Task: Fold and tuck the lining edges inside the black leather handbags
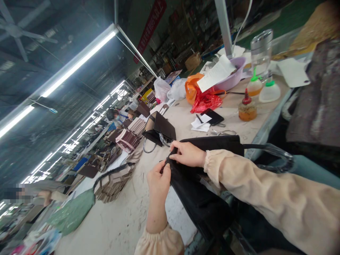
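Black bag (196, 202) overhangs the table (119, 219), details lost in darkness; left hand (158, 180) and right hand (187, 154), at one o'clock, both pinch its mostly hidden tab (167, 162).

Illegible lettering on red banner (150, 28)

Two hands, left hand (158, 181) and right hand (188, 154), on one black bag (202, 207), one open dark bag (162, 128) just beyond them, three squeeze bottles (247, 109) well beyond, one clear tumbler (261, 53), one purple basin (235, 76), one phone (212, 116)
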Demonstrator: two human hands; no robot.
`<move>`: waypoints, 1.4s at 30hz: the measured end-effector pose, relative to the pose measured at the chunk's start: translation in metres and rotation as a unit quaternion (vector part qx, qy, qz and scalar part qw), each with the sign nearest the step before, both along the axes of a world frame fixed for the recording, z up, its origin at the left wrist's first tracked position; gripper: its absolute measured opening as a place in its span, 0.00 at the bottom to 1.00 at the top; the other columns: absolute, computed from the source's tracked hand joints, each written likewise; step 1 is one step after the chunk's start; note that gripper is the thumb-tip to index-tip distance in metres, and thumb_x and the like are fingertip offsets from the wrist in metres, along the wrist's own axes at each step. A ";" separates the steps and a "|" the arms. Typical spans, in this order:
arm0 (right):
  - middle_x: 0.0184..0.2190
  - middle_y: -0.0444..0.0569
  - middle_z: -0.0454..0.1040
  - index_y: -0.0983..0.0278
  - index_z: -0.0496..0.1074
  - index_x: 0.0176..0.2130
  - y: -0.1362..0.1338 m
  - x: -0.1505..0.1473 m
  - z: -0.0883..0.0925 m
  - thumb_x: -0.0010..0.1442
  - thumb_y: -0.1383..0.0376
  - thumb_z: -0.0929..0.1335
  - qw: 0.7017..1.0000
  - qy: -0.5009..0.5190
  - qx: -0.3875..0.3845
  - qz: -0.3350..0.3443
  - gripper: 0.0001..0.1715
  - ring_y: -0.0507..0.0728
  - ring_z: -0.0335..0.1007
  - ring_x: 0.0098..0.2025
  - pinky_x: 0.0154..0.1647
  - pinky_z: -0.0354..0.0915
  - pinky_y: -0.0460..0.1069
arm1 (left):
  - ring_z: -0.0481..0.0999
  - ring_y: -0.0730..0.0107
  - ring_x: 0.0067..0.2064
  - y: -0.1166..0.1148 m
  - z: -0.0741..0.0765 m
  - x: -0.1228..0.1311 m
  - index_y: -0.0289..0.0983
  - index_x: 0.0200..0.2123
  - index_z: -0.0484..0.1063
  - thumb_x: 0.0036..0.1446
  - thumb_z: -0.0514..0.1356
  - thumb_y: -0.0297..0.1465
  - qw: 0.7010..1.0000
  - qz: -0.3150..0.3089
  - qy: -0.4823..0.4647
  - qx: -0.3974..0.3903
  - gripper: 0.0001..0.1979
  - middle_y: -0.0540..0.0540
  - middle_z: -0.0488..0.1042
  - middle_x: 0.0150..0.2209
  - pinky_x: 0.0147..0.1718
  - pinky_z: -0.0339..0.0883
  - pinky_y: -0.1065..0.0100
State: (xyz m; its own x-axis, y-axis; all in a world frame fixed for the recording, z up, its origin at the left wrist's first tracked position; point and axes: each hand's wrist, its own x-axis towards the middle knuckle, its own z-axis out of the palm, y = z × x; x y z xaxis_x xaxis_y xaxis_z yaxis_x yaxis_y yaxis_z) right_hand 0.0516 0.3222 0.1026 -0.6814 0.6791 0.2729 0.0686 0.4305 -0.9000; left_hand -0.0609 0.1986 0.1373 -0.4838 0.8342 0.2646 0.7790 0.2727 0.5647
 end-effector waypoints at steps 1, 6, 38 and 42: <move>0.22 0.39 0.70 0.61 0.66 0.38 0.000 0.001 0.000 0.53 0.60 0.68 1.000 -0.003 0.003 -0.001 0.11 0.50 0.66 0.25 0.28 0.57 0.44 | 0.74 0.65 0.30 0.000 0.001 0.001 0.36 0.37 0.79 0.53 0.57 0.34 1.000 0.001 0.013 0.001 0.13 0.47 0.78 0.29 0.29 0.65 0.69; 0.22 0.39 0.69 0.61 0.66 0.38 0.003 0.002 0.001 0.50 0.57 0.70 1.000 -0.010 0.011 0.003 0.17 0.50 0.65 0.25 0.27 0.56 0.44 | 0.73 0.67 0.27 0.002 0.003 0.005 0.36 0.36 0.79 0.54 0.56 0.33 0.999 0.002 0.049 0.012 0.13 0.47 0.78 0.27 0.28 0.65 0.69; 0.25 0.42 0.71 0.59 0.67 0.43 -0.004 0.003 0.003 0.51 0.63 0.67 0.998 -0.044 0.036 -0.005 0.17 0.52 0.66 0.27 0.28 0.57 0.44 | 0.59 0.74 0.19 0.002 0.016 -0.003 0.37 0.20 0.72 0.53 0.56 0.37 0.993 -0.013 0.083 -0.079 0.15 0.53 0.61 0.14 0.20 0.47 0.72; 0.24 0.41 0.70 0.61 0.65 0.50 -0.005 0.004 -0.001 0.51 0.64 0.67 0.999 -0.013 0.029 0.014 0.25 0.53 0.67 0.27 0.30 0.59 0.45 | 0.56 0.74 0.20 0.005 0.018 0.000 0.36 0.17 0.67 0.53 0.55 0.35 0.984 -0.007 0.151 -0.098 0.15 0.53 0.57 0.14 0.22 0.45 0.71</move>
State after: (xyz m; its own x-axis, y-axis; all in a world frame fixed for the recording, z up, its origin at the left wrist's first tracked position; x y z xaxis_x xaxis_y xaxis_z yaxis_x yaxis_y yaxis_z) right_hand 0.0558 0.3173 0.1012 -0.7069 0.6434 0.2939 0.0783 0.4842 -0.8715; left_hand -0.0605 0.2040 0.1554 -0.3956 0.8895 0.2288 0.9078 0.3409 0.2444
